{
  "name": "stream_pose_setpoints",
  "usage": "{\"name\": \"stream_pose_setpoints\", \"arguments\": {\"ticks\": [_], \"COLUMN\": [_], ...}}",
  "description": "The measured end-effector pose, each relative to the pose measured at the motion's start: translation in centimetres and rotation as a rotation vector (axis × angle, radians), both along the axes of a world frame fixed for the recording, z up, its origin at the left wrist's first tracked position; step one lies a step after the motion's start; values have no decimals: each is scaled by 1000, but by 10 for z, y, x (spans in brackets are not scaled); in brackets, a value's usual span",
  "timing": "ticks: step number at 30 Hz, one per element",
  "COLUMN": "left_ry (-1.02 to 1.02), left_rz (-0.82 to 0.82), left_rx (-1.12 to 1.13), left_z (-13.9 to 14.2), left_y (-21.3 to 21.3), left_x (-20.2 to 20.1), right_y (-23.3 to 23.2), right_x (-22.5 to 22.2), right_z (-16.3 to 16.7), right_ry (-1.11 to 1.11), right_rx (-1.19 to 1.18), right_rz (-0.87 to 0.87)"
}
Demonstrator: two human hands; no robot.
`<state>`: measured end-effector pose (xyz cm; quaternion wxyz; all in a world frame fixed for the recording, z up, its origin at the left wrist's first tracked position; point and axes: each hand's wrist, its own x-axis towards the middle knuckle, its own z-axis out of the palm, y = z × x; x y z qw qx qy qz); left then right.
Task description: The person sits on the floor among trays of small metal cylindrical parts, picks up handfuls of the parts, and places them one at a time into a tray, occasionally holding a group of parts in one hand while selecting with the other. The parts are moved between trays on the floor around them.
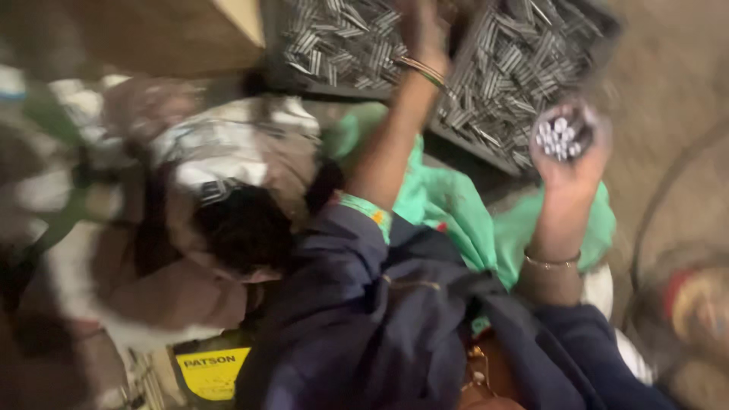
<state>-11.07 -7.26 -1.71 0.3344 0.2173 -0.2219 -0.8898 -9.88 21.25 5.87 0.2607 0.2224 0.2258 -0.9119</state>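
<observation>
Dim, bare floor [668,68] lay beyond both hands, with two dark crates of short metal rods [334,42] and [524,53] side by side just ahead of them. Raised and well apart from the other, the right hand [571,163] was clenched around a bundle of rods [560,135], ends showing, while the left hand [422,34] reached over the nearer crate, its grip too blurred to tell. Gathering rods seemed the step in hand, and adding more would call for a firm hold on that bundle.
</observation>
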Motion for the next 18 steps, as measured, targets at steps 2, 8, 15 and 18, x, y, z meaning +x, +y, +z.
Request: {"name": "stream_pose_setpoints", "arguments": {"ticks": [2,8,15,18], "left_ry": [-22,-104,-460,-396], "left_rz": [47,206,96,39], "left_rx": [-58,-245,-764,-702], "left_z": [15,12,-22,-22], "left_y": [2,34,107,113], "left_x": [-6,-35,-43,-45], "right_y": [-22,-68,-144,-190], "right_x": [-10,-33,-32,-32], "right_z": [-28,-137,-176,-165], "right_ry": [62,-268,-15,275], "right_rx": [189,337,339,121], "right_rz": [52,183,542,710]}}
